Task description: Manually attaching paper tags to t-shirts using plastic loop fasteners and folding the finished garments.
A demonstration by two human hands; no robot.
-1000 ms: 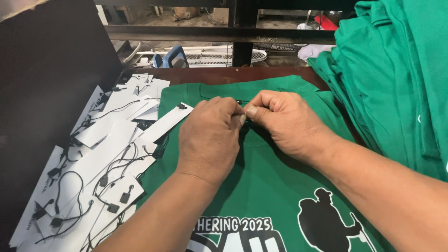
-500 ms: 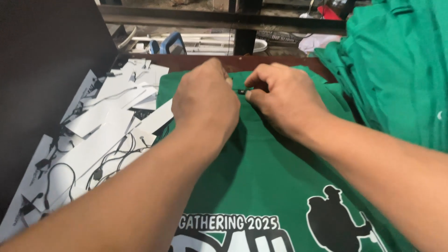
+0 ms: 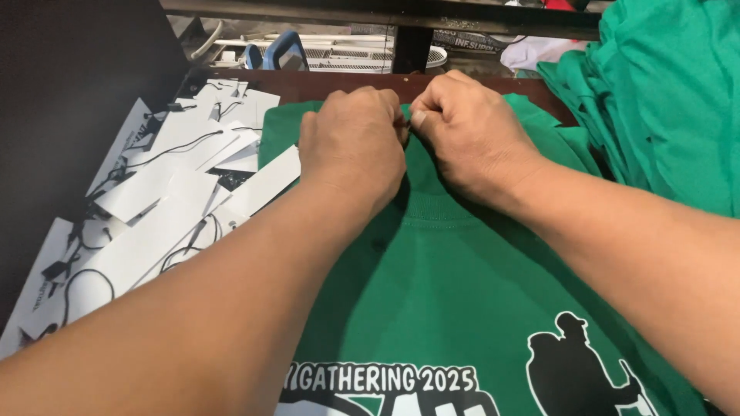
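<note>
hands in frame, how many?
2. The left hand and the right hand are both fisted, knuckles together, at the far edge of the green shirt lying flat. No other person's hands show; the frame edges may hide some.

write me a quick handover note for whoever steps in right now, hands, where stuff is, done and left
Left hand: fist closed, knuckles up, pinching at the collar of the green shirt.
Right hand: closed beside it, fingertips meeting the left; whatever they pinch is hidden.
Shirt lies flat on the dark table, print toward the camera.
White tags with black strings are spread out left of the shirt.
Stack of green shirts sits at right.
Done: cannot tell whether a tag is attached.
Left: the collar work under the fingers.
</note>
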